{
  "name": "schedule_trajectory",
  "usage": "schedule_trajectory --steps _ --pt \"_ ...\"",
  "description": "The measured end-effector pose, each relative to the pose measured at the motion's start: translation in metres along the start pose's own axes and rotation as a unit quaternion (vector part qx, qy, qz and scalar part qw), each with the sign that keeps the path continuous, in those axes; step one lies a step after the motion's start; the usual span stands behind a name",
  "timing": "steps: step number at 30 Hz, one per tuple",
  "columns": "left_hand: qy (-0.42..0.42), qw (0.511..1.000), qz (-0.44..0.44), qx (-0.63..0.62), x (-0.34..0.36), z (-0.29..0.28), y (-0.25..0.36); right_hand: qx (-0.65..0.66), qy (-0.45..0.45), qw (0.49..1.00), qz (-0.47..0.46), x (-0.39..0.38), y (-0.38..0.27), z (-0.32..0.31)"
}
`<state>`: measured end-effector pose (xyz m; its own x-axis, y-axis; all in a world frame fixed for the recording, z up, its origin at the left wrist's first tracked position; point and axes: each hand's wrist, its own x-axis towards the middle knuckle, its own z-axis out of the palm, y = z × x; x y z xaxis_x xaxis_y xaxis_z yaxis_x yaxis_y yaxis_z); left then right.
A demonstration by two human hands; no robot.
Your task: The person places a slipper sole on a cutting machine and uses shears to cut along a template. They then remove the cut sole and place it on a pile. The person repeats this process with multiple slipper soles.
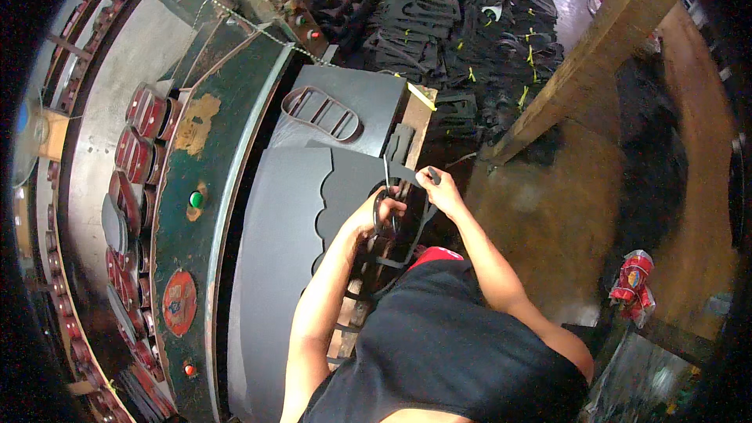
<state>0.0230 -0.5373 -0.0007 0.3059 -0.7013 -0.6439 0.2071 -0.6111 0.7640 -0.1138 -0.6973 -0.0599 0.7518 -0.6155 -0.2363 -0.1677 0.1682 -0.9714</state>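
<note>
My left hand (372, 213) is closed on the black handles of scissors (382, 210), whose blades point away from me at the edge of a grey foam sheet (270, 211). My right hand (439, 189) pinches the far right end of that sheet, just right of the blades. A wavy, scalloped cut edge runs down the sheet. Beyond it, an oval metal cutting die (319, 113) lies on a grey slab (341, 86). Narrow grey offcuts hang below my hands.
A green machine (196, 243) with push buttons stands at left, beside cutting dies (141, 141) on a metal surface. A wooden post (587, 55) slants at right. Black cut pieces (419, 19) cover the floor ahead. A red package (630, 282) is at lower right.
</note>
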Motion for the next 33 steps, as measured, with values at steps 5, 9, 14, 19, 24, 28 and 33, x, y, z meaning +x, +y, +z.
schedule_trajectory --steps 5,9,14,19,24,28,33 --pt "0.067 0.992 0.091 0.051 -0.002 0.024 -0.01 -0.007 0.022 1.0 0.021 -0.008 0.005 -0.006" --pt "0.121 0.984 0.102 0.083 -0.034 0.036 -0.01 -0.031 0.02 0.999 0.015 -0.022 0.017 -0.011" --pt "0.075 0.991 0.106 0.025 -0.089 0.045 -0.038 -0.239 0.048 0.964 -0.102 -0.048 0.039 0.001" --pt "0.133 0.989 0.026 -0.056 -0.17 0.043 -0.11 -0.208 -0.106 0.96 -0.151 -0.093 0.048 0.031" --pt "0.167 0.977 -0.02 -0.13 -0.255 0.039 -0.182 -0.321 -0.272 0.904 -0.076 -0.147 0.025 0.098" --pt "0.094 0.98 -0.028 -0.172 -0.29 0.042 -0.206 -0.417 -0.235 0.878 0.006 -0.176 0.005 0.123" --pt "0.021 0.975 -0.039 -0.219 -0.281 0.036 -0.199 -0.44 -0.254 0.858 0.075 -0.196 0.018 0.125"
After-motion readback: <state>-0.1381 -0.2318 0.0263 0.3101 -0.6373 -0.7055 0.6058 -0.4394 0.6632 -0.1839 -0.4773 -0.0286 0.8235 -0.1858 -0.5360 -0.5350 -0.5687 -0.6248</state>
